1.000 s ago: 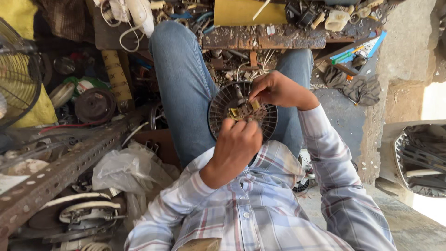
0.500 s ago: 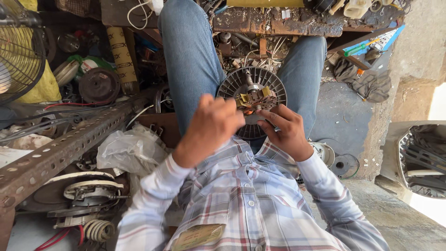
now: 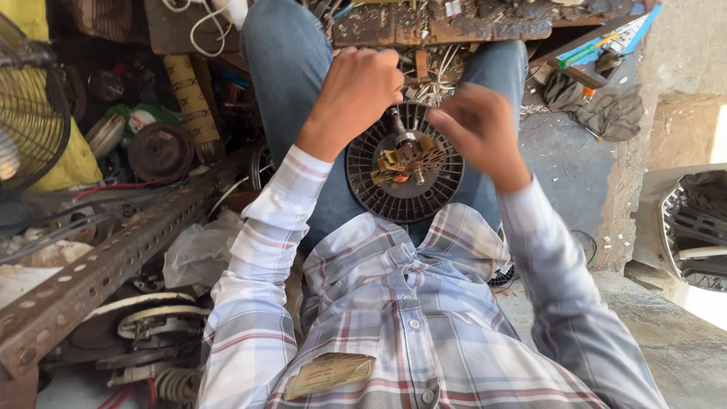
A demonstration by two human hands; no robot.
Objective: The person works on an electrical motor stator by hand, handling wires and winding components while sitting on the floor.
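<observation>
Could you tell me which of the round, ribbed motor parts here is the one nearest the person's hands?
The dark slotted disc on the lap, between both hands; the rusty pulley lies far left.

Cluttered workshop corner, grey concrete floor point(image 3: 560, 163) in daylight; rough concrete wall point(image 3: 666, 91) at right; worn wooden workbench point(image 3: 447, 26) ahead; rusty perforated angle iron point(image 3: 91, 276), wire fan guard point(image 3: 34, 113) at left

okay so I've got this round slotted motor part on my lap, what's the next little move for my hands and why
Probably bring the right hand back down onto the motor part to steady it. That hand hovers blurred above the rim, the left hand is closed at the top edge by the shaft, and the part only rests on the lap.
</observation>
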